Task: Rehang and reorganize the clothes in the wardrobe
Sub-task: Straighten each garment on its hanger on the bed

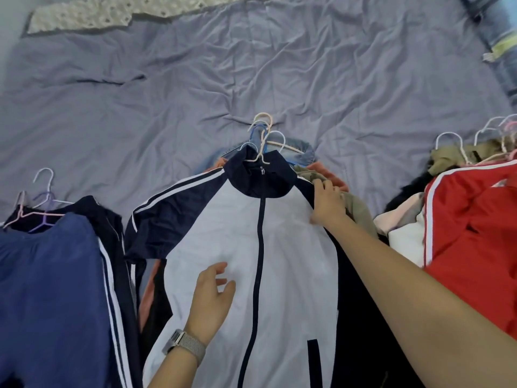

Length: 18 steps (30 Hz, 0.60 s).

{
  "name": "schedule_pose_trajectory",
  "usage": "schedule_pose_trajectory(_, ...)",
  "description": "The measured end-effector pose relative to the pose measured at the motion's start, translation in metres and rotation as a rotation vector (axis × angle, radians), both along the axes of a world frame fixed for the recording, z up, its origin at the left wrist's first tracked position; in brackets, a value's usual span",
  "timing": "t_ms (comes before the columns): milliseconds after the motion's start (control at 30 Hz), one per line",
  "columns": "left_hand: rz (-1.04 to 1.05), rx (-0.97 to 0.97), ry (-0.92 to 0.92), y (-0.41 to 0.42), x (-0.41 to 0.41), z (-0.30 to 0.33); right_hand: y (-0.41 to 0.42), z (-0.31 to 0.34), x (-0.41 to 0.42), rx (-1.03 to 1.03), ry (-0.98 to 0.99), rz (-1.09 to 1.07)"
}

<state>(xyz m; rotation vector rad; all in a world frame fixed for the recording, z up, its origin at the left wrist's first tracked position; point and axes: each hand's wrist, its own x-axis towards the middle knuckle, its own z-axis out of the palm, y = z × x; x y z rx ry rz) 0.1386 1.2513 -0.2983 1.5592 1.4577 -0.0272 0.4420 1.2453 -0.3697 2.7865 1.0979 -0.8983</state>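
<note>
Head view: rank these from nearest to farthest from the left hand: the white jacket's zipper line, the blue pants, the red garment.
From the left hand:
1. Zipper line, just to its right on the white jacket.
2. Blue pants, on the left pile.
3. Red garment, far right pile.

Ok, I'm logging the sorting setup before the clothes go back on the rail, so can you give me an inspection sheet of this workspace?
Surface: bed with a creased lilac sheet, bare at the far side.
Job's things: white and navy zip jacket tops the middle pile, hanger hooks bunched above its collar; blue striped trousers on hangers at left; red striped garment tops the right pile.
Clutter: lace-edged cloth at the far edge; rolled blue fabric at far right.
Hands: left hand open over the jacket front; right hand, fingers on the jacket's shoulder and an olive garment.
Cables: nothing seen.
Surroundings: nothing seen beyond the bed.
</note>
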Motion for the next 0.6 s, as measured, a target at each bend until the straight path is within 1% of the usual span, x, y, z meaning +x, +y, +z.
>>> schedule_pose_trajectory(133, 0.005, 0.018, -0.021, -0.004, -0.004, 0.007, -0.014, -0.005, -0.014, 0.162, -0.030, -0.103)
schedule_pose_trajectory(200, 0.003, 0.027, -0.025, -0.006, -0.007, 0.014, -0.027, -0.002, -0.023, 0.199, -0.043, -0.123)
schedule_pose_trajectory(367, -0.025, 0.062, -0.061, -0.015, -0.013, 0.041, -0.060, 0.013, -0.051, 0.125, -0.065, -0.049)
schedule_pose_trajectory(467, -0.044, 0.095, -0.094, -0.025, -0.019, 0.059, -0.070, 0.033, -0.070, 0.091, -0.105, -0.019)
schedule_pose_trajectory(533, -0.046, 0.112, -0.121, -0.033, -0.026, 0.073, -0.076, 0.054, -0.082, 0.131, -0.098, 0.001)
schedule_pose_trajectory(600, -0.038, 0.129, -0.148, -0.042, -0.036, 0.089, -0.087, 0.083, -0.095, 0.207, -0.020, 0.020)
